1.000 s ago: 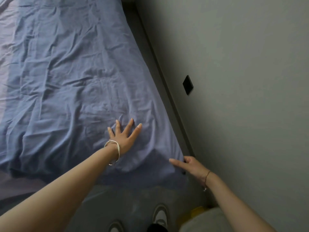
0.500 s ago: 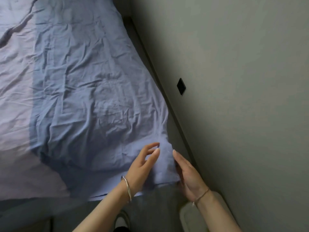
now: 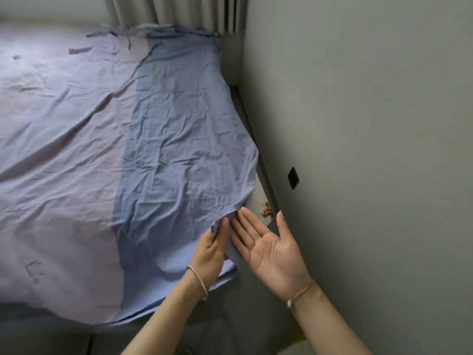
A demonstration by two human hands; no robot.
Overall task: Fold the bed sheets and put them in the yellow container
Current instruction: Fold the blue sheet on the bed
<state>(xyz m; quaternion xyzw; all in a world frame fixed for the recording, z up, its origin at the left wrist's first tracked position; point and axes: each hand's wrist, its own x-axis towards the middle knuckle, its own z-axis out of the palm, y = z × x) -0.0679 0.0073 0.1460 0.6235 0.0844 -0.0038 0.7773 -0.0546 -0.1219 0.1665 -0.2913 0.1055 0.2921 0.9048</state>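
At the near right corner of the bed, pinching a raised corner of the blue sheet with the left hand, thumb and fingers curled round the fold. Holding the right hand just beside it, palm up, fingers straight and spread, gripping nothing (fingertips very near the cloth; touching or not, hard to tell). Wearing a thin silver bangle on the left wrist and a string band on the right.

Apart from that raised corner, spread flat and wrinkly over the right side of the bed, near edge hanging over the end. Lying side by side with a pale purple sheet that covers the left side. Showing a bit of white mattress with a small flower print by the raised corner. Standing close to a grey wall on the right, with a small black square on it. Hanging at the far end of the bed, a pale curtain.
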